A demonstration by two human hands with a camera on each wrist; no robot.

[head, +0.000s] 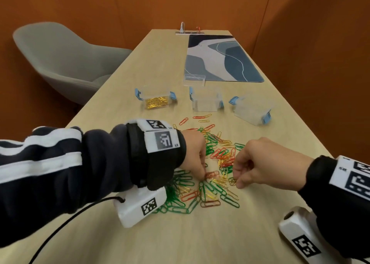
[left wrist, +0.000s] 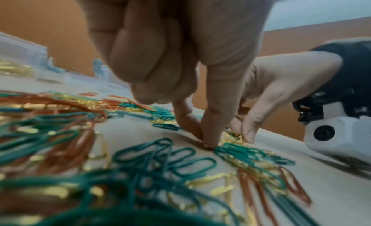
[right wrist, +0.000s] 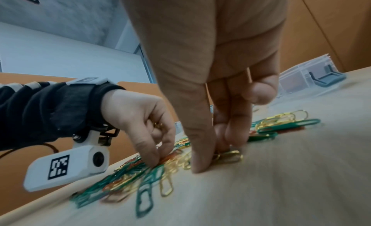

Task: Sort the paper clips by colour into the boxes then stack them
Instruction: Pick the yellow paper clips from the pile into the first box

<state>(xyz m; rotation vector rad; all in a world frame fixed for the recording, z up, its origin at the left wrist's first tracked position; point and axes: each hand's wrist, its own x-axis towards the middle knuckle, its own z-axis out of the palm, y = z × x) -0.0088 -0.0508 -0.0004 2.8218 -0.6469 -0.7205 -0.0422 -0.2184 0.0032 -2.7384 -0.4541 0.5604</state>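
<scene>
Right wrist view showed the right hand point(right wrist: 216, 102), its grip pinching gold clips point(right wrist: 228, 156) on the bench point(right wrist: 301, 181); the left hand point(head: 195, 153) pinched clips just beside, nearer the gold-filled box point(head: 156, 99).

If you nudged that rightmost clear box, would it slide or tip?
Probably slide: the rightmost clear box looks empty and thin-walled, so light, and the wooden table looks smooth. It sits low and wide, so tipping seems unlikely.
</scene>
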